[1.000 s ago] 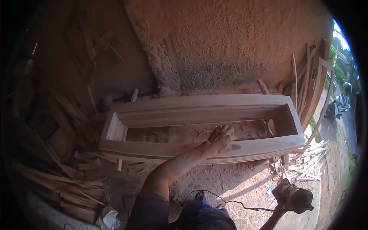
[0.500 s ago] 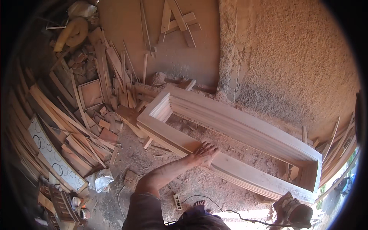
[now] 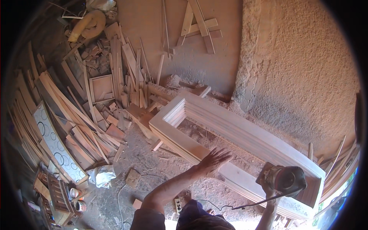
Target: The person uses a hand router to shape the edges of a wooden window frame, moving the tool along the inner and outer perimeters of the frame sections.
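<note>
Left hand [image 3: 213,161] open, fingers spread, no grip, hovering at the near rail of the wooden frame [image 3: 237,134]. Right hand [image 3: 273,191] has a closed grip on a power sander [image 3: 283,179] over the frame's right end. Frame is pale, long, rectangular with stepped moulding, lying on the sawdust-covered floor [image 3: 153,161] beside the rough wall [image 3: 306,76].

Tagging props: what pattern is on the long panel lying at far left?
White panel with black ring outlines, best seen in the head view, among the wood offcuts.

Long pale wooden frame [image 3: 214,130], moulded rails, flat on ground, diagonal from frame ctr to lower right. Dark power sander [image 3: 283,179] above its lower-right end.
</note>
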